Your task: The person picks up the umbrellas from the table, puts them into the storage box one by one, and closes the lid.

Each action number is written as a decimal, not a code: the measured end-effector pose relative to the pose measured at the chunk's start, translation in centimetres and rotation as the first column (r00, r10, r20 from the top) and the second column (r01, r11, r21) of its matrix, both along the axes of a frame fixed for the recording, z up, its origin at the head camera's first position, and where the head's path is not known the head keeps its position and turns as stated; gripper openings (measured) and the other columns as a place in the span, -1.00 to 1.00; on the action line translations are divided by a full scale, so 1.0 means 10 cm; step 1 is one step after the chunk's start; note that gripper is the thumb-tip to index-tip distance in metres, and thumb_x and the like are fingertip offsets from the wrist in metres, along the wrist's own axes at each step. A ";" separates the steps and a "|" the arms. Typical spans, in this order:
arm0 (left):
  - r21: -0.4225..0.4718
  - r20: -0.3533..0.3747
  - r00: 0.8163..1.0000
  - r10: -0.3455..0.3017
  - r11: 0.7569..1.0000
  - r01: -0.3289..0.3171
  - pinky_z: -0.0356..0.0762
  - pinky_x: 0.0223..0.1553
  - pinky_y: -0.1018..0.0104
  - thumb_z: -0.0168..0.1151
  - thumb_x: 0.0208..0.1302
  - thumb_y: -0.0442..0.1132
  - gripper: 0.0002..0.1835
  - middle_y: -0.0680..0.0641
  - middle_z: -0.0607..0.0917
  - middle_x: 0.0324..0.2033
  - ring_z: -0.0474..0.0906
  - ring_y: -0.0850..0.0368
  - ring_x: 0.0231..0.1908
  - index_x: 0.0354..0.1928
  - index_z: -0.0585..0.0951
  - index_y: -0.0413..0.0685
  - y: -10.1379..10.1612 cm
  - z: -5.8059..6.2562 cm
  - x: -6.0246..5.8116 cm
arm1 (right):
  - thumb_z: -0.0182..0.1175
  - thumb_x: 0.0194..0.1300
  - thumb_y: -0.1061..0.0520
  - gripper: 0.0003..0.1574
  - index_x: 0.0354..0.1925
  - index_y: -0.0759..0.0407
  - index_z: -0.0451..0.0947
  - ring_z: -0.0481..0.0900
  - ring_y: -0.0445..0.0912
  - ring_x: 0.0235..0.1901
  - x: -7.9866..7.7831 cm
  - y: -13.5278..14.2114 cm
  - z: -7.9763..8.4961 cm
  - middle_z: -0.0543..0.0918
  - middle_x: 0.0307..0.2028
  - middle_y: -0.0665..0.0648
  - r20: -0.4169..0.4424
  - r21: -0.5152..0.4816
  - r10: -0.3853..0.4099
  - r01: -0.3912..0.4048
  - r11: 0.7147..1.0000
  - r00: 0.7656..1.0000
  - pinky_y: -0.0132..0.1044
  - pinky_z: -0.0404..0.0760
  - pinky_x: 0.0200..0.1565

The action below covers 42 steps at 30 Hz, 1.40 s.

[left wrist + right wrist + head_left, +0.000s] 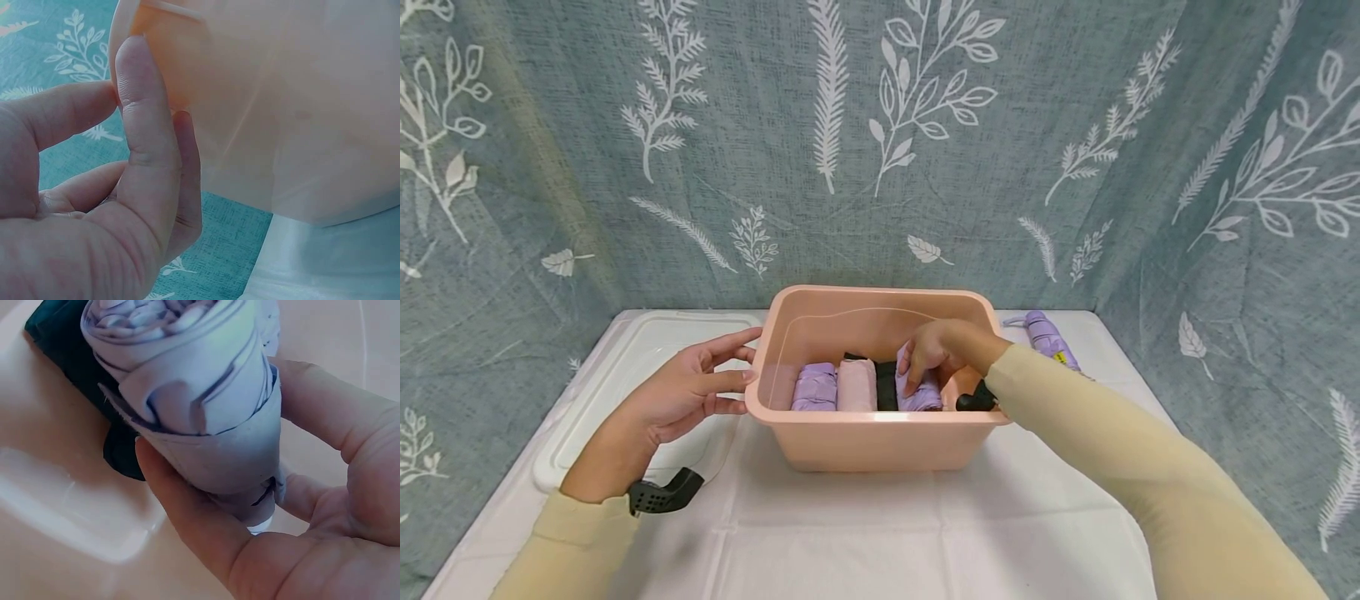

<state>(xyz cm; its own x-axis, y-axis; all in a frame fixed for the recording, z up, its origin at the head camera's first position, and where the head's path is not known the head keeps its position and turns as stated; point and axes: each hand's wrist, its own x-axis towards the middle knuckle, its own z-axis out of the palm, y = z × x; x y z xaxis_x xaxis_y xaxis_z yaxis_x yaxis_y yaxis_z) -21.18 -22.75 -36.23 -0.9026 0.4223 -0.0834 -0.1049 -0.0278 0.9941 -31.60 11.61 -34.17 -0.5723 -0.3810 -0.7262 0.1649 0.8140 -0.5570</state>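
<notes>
Inside a pink plastic bin (872, 446), my right hand (936, 350) grips a folded purple umbrella (917, 392). Seen from the right wrist, thumb and fingers wrap the handle end of that umbrella (206, 456), its pleated fabric bunched at the top. A dark folded umbrella (886, 387) lies right beside it, then a pink one (857, 387) and another purple one (816, 387) farther left. At the bin's left rim, my left hand (688, 383) touches the outside with extended fingertips; the left wrist view shows the thumb (147, 119) against the wall.
A white lid (602, 417) lies on the table at the left, under my left hand. Behind the bin on the right lies one more purple umbrella (1051, 340) with a yellow tag. Patterned curtains (880, 233) hang at the back and both sides of the white-covered table (850, 533).
</notes>
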 end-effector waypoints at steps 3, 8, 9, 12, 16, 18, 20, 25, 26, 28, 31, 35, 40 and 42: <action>0.002 0.000 1.000 0.000 1.000 0.000 0.80 -0.19 0.24 0.22 0.43 -0.42 -0.19 -0.09 0.44 0.09 0.72 0.21 -0.25 0.62 0.10 -0.13 0.00 0.00 0.00 | 0.35 0.24 0.41 -0.69 -0.06 0.30 0.54 0.61 -0.11 -0.31 0.01 0.00 0.01 0.64 -0.28 0.06 0.000 0.017 0.011 -0.011 1.000 1.000 -0.40 0.66 -0.24; 0.003 0.003 1.000 0.001 1.000 -0.001 0.80 -0.21 0.26 0.22 0.43 -0.42 -0.19 -0.08 0.44 0.08 0.71 0.21 -0.27 0.62 0.10 -0.12 0.00 0.01 0.01 | 0.35 0.24 0.39 -0.68 -0.04 0.29 0.54 0.61 -0.10 -0.30 0.02 -0.01 0.03 0.63 -0.25 0.07 0.006 0.038 0.018 -0.019 0.999 1.000 -0.39 0.67 -0.22; 0.002 0.003 1.000 0.001 1.000 -0.001 0.80 -0.21 0.26 0.22 0.43 -0.42 -0.19 -0.08 0.44 0.08 0.71 0.21 -0.27 0.62 0.10 -0.11 0.00 0.01 0.01 | 0.36 0.25 0.38 -0.68 -0.04 0.29 0.54 0.61 -0.10 -0.29 0.02 -0.01 0.03 0.62 -0.23 0.07 0.004 0.044 0.020 -0.020 0.999 1.000 -0.39 0.67 -0.22; -0.002 0.005 1.000 0.004 1.000 -0.004 0.80 -0.20 0.25 0.23 0.43 -0.41 -0.19 -0.07 0.44 0.08 0.71 0.21 -0.26 0.62 0.10 -0.11 0.00 0.02 0.00 | 0.39 0.24 0.33 -0.62 0.01 0.28 0.55 0.60 -0.10 -0.26 0.02 0.00 0.04 0.62 -0.16 0.07 -0.008 0.071 0.023 -0.023 0.997 1.000 -0.38 0.67 -0.17; -0.003 0.008 1.000 0.008 1.000 -0.008 0.80 -0.21 0.26 0.23 0.43 -0.41 -0.18 -0.07 0.44 0.08 0.71 0.22 -0.26 0.62 0.09 -0.11 0.00 0.03 0.00 | 0.48 0.20 0.15 -0.51 0.07 0.15 0.58 0.60 -0.03 -0.16 0.01 0.00 0.05 0.60 -0.03 0.09 -0.038 0.156 0.011 -0.005 0.988 0.999 -0.20 0.73 -0.09; -0.004 0.011 1.000 0.010 1.000 -0.010 0.80 -0.21 0.27 0.23 0.43 -0.42 -0.18 -0.07 0.44 0.08 0.71 0.21 -0.26 0.62 0.09 -0.12 0.00 0.03 0.00 | 0.51 0.19 0.03 -0.53 0.02 0.07 0.61 0.61 0.04 -0.10 0.01 0.01 0.06 0.58 0.00 0.10 -0.052 0.204 0.008 0.003 0.979 0.999 -0.06 0.75 -0.07; -0.006 0.013 1.000 0.010 1.000 -0.010 0.80 -0.22 0.28 0.23 0.42 -0.42 -0.17 -0.07 0.44 0.08 0.72 0.20 -0.28 0.62 0.09 -0.12 0.00 0.03 0.00 | 0.51 0.19 -0.05 -0.59 -0.09 0.04 0.60 0.61 0.09 -0.05 0.00 0.00 0.06 0.55 0.00 0.11 -0.058 0.226 0.009 0.005 0.974 0.998 0.05 0.76 -0.05; -0.008 0.013 1.000 0.010 1.000 -0.010 0.79 -0.24 0.30 0.24 0.41 -0.43 -0.16 -0.07 0.44 0.08 0.71 0.19 -0.29 0.63 0.08 -0.11 0.00 0.02 0.00 | 0.50 0.20 -0.07 -0.54 -0.08 0.05 0.52 0.57 0.13 0.07 -0.01 -0.01 0.05 0.45 0.06 0.10 -0.035 0.171 -0.017 0.023 0.985 0.999 0.14 0.76 0.02; -0.006 0.011 1.000 0.010 1.000 -0.010 0.79 -0.24 0.30 0.24 0.41 -0.43 -0.16 -0.07 0.44 0.07 0.71 0.19 -0.28 0.63 0.08 -0.11 0.00 0.02 0.00 | 0.50 0.20 -0.06 -0.50 0.00 0.05 0.52 0.57 0.14 0.09 -0.02 -0.01 0.05 0.44 0.11 0.11 -0.029 0.160 -0.024 0.029 0.987 0.999 0.15 0.75 0.03; -0.002 0.008 1.000 0.010 1.000 -0.010 0.79 -0.24 0.29 0.24 0.40 -0.44 -0.15 -0.06 0.44 0.07 0.70 0.20 -0.27 0.63 0.07 -0.12 0.00 0.02 0.00 | 0.51 0.20 -0.05 -0.33 0.21 0.03 0.50 0.55 0.16 0.15 -0.02 -0.01 0.04 0.40 0.25 0.12 -0.021 0.147 -0.031 0.033 0.988 0.999 0.16 0.74 0.04; 0.001 0.004 1.000 0.009 1.000 -0.009 0.79 -0.24 0.30 0.24 0.40 -0.44 -0.15 -0.06 0.44 0.07 0.69 0.20 -0.27 0.63 0.06 -0.12 -0.01 0.01 0.00 | 0.50 0.21 -0.08 -0.17 0.37 0.02 0.43 0.53 0.21 0.19 -0.02 -0.01 0.04 0.34 0.38 0.15 -0.023 0.145 -0.034 0.036 0.989 0.999 0.15 0.74 0.05; 0.002 0.002 1.000 0.003 1.000 -0.003 0.79 -0.24 0.31 0.24 0.40 -0.44 -0.14 -0.05 0.45 0.07 0.71 0.19 -0.28 0.63 0.06 -0.12 -0.01 0.01 0.00 | 0.48 0.23 -0.06 -0.18 0.38 0.04 0.44 0.47 0.27 0.27 -0.01 0.00 0.04 0.32 0.42 0.23 -0.019 0.126 -0.048 0.050 0.991 0.999 0.13 0.74 0.06; 0.001 0.009 1.000 0.004 1.000 -0.004 0.78 -0.25 0.32 0.23 0.41 -0.43 -0.15 -0.05 0.45 0.07 0.71 0.19 -0.29 0.63 0.06 -0.12 -0.01 0.00 0.00 | 0.45 0.27 0.00 -0.24 0.37 0.07 0.46 0.36 0.23 0.38 -0.01 0.00 0.04 0.28 0.47 0.26 -0.010 0.086 -0.056 0.057 0.995 0.998 0.09 0.74 0.08; 0.000 0.011 1.000 0.005 1.000 -0.005 0.78 -0.24 0.32 0.23 0.42 -0.43 -0.15 -0.05 0.45 0.07 0.71 0.19 -0.30 0.63 0.05 -0.12 -0.01 0.00 0.00 | 0.44 0.29 -0.01 -0.23 0.39 0.08 0.44 0.36 0.20 0.40 -0.01 0.00 0.05 0.27 0.50 0.25 -0.009 0.074 -0.040 0.040 0.996 0.999 0.09 0.73 0.08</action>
<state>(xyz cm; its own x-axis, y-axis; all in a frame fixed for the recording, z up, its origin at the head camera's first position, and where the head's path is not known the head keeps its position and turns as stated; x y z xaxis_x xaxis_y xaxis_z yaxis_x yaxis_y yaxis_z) -21.13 -22.89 -36.19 -0.9037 0.4178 -0.0934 -0.1158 -0.0284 0.9929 -31.65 11.62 -33.68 -0.5914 -0.3027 -0.7474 0.1942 0.8461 -0.4964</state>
